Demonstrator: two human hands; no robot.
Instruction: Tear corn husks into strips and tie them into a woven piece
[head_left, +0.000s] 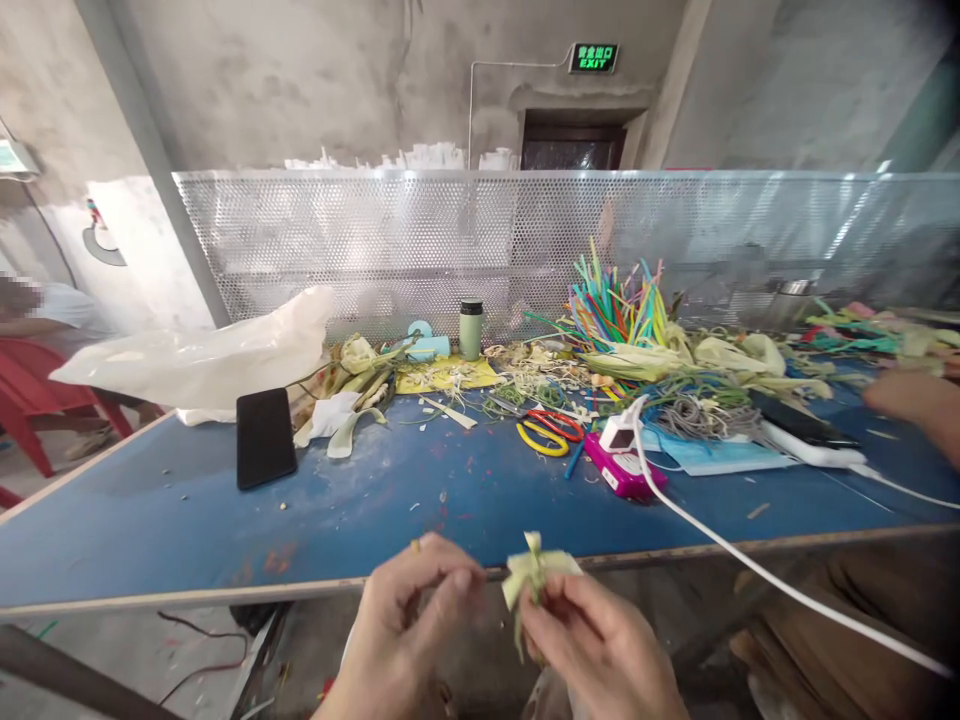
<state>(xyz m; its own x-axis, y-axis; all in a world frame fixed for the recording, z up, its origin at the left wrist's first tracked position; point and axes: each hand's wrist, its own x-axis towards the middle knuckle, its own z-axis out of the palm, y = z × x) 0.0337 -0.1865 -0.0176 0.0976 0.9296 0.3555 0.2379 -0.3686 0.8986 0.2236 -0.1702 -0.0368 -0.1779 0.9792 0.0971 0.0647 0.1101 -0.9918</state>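
In the head view my right hand (600, 640) pinches a small piece of pale green husk (534, 575), folded and bound at the middle like a bow, with a thin tail hanging down. Just left of it is my left hand (416, 620), fingers curled and thumb pressed toward the index finger. Whatever that left hand may hold is too small or hidden to make out. A gap separates the two hands, and both are at the table's front edge. Beyond them on the blue table (360, 520) lie scissors (551, 432) with red and yellow handles.
A black phone (266, 438) lies left, near a plastic bag (217, 355) and dried husks (364, 370). Behind stand a green bottle (471, 330) and colourful pipe cleaners (619, 305). A white cable (720, 540) crosses the right front, past a magenta box (622, 470). Another person's arm (911, 405) reaches in.
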